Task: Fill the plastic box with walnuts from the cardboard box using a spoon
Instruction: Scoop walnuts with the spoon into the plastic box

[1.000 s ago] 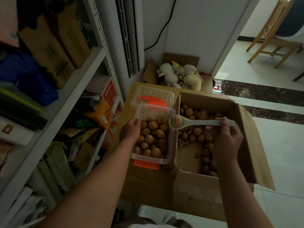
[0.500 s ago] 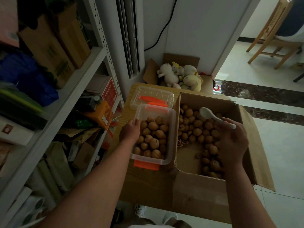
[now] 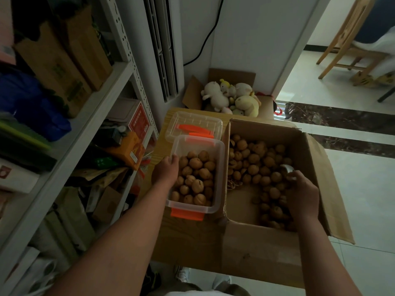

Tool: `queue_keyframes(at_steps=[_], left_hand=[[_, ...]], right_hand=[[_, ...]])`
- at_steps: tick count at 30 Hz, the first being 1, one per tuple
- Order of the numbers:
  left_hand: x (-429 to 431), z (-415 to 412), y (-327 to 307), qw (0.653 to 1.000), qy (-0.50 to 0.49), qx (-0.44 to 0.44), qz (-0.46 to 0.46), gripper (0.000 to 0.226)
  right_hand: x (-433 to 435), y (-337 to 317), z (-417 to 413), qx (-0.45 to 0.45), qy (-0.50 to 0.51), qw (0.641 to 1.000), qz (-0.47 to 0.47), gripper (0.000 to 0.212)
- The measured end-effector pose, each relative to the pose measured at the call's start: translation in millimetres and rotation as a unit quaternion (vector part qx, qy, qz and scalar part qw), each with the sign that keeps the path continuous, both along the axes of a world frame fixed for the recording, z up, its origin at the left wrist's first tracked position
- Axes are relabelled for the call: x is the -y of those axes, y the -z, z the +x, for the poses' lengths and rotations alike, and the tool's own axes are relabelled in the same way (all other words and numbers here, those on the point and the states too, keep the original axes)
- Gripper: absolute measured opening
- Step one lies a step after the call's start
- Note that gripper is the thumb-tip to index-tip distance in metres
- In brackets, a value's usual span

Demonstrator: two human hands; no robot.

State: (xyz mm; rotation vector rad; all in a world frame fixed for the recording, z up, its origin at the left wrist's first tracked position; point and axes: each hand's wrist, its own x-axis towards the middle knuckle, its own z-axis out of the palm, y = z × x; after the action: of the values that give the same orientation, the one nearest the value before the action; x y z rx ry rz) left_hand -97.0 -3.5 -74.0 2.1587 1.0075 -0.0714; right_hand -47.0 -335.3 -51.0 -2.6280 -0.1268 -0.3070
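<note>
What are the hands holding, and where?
Left hand grips the clear plastic box by its left rim. Right hand grips the white spoon by its handle.

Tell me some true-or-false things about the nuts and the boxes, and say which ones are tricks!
1. The left hand holds the left side of the plastic box. True.
2. The plastic box is empty. False: it holds many walnuts.
3. The right hand holds the spoon down inside the cardboard box. True.
4. The lid is shut on the plastic box. False: it lies just behind the open box.
5. The plush toys sit among the walnuts. False: they are in a separate carton farther back.
</note>
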Motion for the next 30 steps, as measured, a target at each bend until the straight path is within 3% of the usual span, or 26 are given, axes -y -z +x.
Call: queue_keyframes(at_steps=[11,16,21,30], left_hand=[[0,0,1,1.000,-0.002,-0.001,0.002,0.056],[1,1,0,1.000,-0.001,0.001,0.003,0.056],[1,0,-2,1.000,0.002,-0.003,0.005,0.055],[2,-1,-3,1.000,0.002,-0.006,0.010,0.055]], right_hand=[[-5,-27,-3,0.040,0.056,0.997,0.038,0.009],[-15,-21,-12,-0.024,0.047,0.995,0.090,0.004],[-24,-7,-22,-0.083,0.063,0.979,0.174,0.014],[-21,-2,-26,-0.178,0.150,0.937,0.262,0.014]])
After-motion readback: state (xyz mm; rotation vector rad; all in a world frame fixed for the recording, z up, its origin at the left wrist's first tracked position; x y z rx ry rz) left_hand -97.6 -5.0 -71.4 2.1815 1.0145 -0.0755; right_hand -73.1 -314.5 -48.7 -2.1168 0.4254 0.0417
